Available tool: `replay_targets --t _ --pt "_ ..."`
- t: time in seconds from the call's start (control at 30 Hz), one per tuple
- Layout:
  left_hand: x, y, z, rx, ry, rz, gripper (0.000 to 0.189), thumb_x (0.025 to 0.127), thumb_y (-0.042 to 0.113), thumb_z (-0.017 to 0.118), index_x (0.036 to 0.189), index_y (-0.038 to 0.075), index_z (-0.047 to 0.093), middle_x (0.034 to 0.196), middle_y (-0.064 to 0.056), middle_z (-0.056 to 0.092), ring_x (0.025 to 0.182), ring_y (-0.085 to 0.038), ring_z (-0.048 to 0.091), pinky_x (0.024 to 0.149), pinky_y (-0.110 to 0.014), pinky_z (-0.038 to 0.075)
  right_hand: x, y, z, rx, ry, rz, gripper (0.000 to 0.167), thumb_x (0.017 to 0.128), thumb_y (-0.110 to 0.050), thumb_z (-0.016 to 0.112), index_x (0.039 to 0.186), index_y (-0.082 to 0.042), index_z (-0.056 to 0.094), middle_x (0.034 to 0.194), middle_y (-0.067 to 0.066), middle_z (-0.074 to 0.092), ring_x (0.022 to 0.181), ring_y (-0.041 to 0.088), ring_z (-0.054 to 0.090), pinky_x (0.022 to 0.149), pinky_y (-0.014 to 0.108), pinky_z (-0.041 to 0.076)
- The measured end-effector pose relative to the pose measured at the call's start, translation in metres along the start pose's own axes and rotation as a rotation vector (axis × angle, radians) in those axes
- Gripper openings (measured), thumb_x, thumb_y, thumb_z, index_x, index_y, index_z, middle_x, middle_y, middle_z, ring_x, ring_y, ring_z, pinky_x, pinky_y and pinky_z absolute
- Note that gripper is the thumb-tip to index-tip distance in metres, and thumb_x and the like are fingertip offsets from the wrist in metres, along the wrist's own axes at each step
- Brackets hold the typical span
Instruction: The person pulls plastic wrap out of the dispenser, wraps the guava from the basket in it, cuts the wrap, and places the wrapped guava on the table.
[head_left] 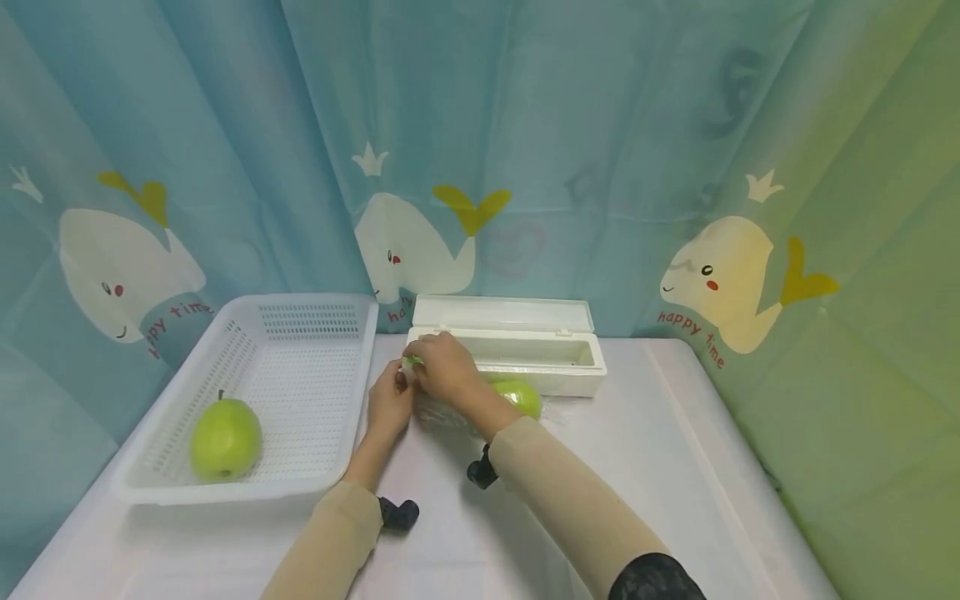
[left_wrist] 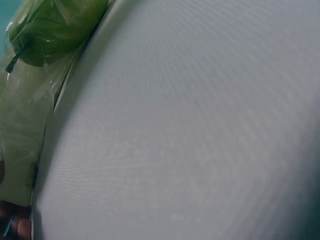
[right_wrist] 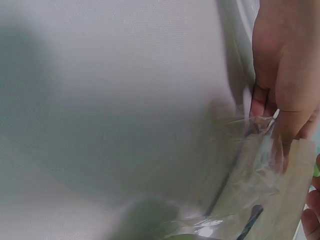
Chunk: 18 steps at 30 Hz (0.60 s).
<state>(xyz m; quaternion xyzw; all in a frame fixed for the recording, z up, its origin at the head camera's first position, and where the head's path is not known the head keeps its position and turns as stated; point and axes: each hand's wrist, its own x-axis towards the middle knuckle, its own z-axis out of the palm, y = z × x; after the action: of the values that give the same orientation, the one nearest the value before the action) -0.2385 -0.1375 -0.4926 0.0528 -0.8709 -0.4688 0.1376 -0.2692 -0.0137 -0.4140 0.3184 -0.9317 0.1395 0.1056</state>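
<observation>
A green pear [head_left: 517, 397] lies in a clear plastic bag [right_wrist: 252, 175] in front of the white box [head_left: 543, 383]. The bag's gathered end reaches left to both hands. My left hand [head_left: 390, 402] pinches that end, its thumb and fingers around the film in the right wrist view. Close against it, my right hand [head_left: 447, 367] holds a small green strip [head_left: 414, 359] at the bag's end. What the strip is cannot be made out. The left wrist view shows the bagged pear [left_wrist: 60, 30] with its dark stem, and only some fingertips at the lower left.
A white perforated basket [head_left: 358, 400] stands on the left, with another green pear [head_left: 225, 439] in its front corner. The white box has its lid [head_left: 502, 314] tipped open at the back. A blue-green curtain [head_left: 600, 125] hangs behind the white-covered table [head_left: 675, 483].
</observation>
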Motion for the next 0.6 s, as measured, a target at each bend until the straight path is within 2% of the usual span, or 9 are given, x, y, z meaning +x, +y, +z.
replay_targets --t 0.1,0.2,0.4,0.6 --pt "-0.0009 0.0005 -0.0008 -0.004 -0.011 -0.004 0.040 0.094 0.007 0.060 0.134 0.003 0.055 0.119 -0.025 0.065 0.110 -0.041 0.063 0.095 -0.053 0.050 -0.0007 0.0015 0.0020 -0.009 0.011 -0.010 0.026 0.092 -0.013 0.068 0.117 -0.020 0.073 0.113 -0.005 0.073 0.101 0.019 0.064 0.090 0.030 0.052" --pt "-0.0016 0.0010 -0.0007 -0.006 -0.013 -0.008 0.039 0.094 0.006 0.059 0.133 0.003 0.054 0.122 -0.025 0.065 0.112 -0.041 0.062 0.096 -0.054 0.050 -0.0010 0.0031 0.0023 -0.012 0.025 -0.020 0.022 0.092 -0.012 0.068 0.111 -0.020 0.075 0.108 -0.005 0.074 0.099 0.019 0.065 0.088 0.030 0.052" --pt "-0.0017 0.0021 -0.0004 -0.027 -0.033 -0.011 0.041 0.096 0.012 0.062 0.135 0.004 0.053 0.124 -0.024 0.064 0.112 -0.041 0.063 0.095 -0.054 0.051 -0.0020 0.0046 0.0016 0.008 0.042 0.036 0.020 0.093 -0.012 0.067 0.108 -0.021 0.077 0.109 -0.008 0.074 0.097 0.016 0.064 0.085 0.027 0.053" --pt "-0.0014 0.0024 -0.0009 -0.036 -0.047 -0.015 0.042 0.096 0.017 0.064 0.134 0.004 0.052 0.124 -0.024 0.064 0.111 -0.041 0.063 0.095 -0.054 0.051 -0.0020 0.0046 0.0016 -0.030 0.044 0.038 0.022 0.092 -0.010 0.068 0.106 -0.022 0.078 0.104 -0.009 0.074 0.093 0.016 0.064 0.078 0.026 0.053"
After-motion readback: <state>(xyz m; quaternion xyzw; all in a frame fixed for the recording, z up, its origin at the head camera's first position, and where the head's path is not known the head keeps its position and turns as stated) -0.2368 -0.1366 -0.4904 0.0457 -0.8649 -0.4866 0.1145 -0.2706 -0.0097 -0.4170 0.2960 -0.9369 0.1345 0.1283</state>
